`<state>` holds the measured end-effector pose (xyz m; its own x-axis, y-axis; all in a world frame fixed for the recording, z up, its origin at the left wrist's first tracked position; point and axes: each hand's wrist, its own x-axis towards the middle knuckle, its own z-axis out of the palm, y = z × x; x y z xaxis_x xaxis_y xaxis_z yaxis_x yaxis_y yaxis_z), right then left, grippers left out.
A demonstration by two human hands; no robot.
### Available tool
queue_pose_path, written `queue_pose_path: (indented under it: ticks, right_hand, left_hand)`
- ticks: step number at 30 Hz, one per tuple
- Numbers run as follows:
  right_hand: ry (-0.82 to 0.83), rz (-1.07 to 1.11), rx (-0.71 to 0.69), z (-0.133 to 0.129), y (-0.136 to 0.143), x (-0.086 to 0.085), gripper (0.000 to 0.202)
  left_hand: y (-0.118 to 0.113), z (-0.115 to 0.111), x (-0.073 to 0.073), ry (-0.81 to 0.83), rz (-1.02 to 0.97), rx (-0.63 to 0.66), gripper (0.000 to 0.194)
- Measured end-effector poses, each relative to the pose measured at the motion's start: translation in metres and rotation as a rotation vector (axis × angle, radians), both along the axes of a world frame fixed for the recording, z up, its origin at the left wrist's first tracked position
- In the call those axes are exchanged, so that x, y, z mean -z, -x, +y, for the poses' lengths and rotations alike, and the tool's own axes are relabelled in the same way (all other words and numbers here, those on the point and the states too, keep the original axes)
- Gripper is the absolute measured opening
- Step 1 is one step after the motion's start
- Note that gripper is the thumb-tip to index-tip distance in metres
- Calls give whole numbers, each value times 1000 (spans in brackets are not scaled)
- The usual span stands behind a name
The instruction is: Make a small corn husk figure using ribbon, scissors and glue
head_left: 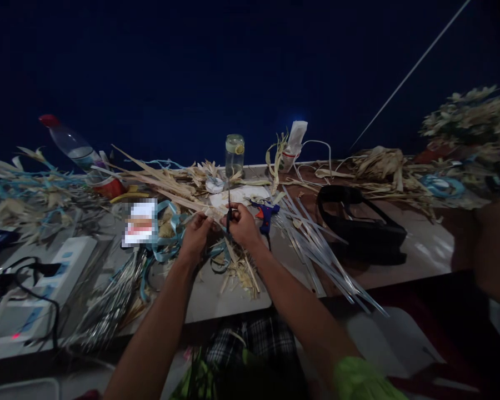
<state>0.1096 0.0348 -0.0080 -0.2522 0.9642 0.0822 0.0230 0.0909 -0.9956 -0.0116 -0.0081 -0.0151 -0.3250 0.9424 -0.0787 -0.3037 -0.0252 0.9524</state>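
Observation:
My right hand [242, 225] is closed on a pair of dark scissors [229, 214], whose blades point away from me. Just left of it, my left hand [196, 233] pinches a pale dry husk strip [210, 213]. Both hands are over the middle of the table, close together. A blue glue gun [266, 215] lies right beside my right hand. Below the hands is a pile of husk scraps [244, 272]. Long dry husks [162, 180] spread behind my left hand.
Clear glue sticks [316, 239] and a black headset-like object [362, 228] lie to the right. A glass jar [235, 153] stands behind. At left are silvery wires [116, 300], a power strip [66, 272] and a tilted bottle [75, 147]. Another person's arm [495, 250] is far right.

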Motion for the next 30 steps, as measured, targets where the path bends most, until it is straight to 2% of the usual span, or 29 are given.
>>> queue_pose_path:
  ticks: [3,6,9,14,17,21,25,30]
  right_hand:
    - [-37,-16,30,-2,5,7,41]
    - [-40,19,27,-3,6,8,40]
    - [-20,44,40,-1,3,5,40]
    - [-39,-18,-78,1,-1,5,40]
    - [-140,-144,-128,-3,-3,5,36]
    - [-255,-422,-181,-9,-7,-3,33]
    - [-322,-603,-257,-15,-8,-15,34]
    - [-374,-705,-285,-19,-6,-20,36]
  left_hand:
    - [-1,0,2,64,14,22,31]
    - [0,0,0,110,2,-28,30]
    - [3,1,-2,65,-44,-91,29]
    - [6,1,-6,13,-118,-143,29]
    - [5,-1,-9,17,-126,-152,31]
    - [6,-1,-10,7,-65,-227,30]
    - [12,3,0,-64,-47,-299,28]
    - [17,9,7,-110,-149,-332,29]
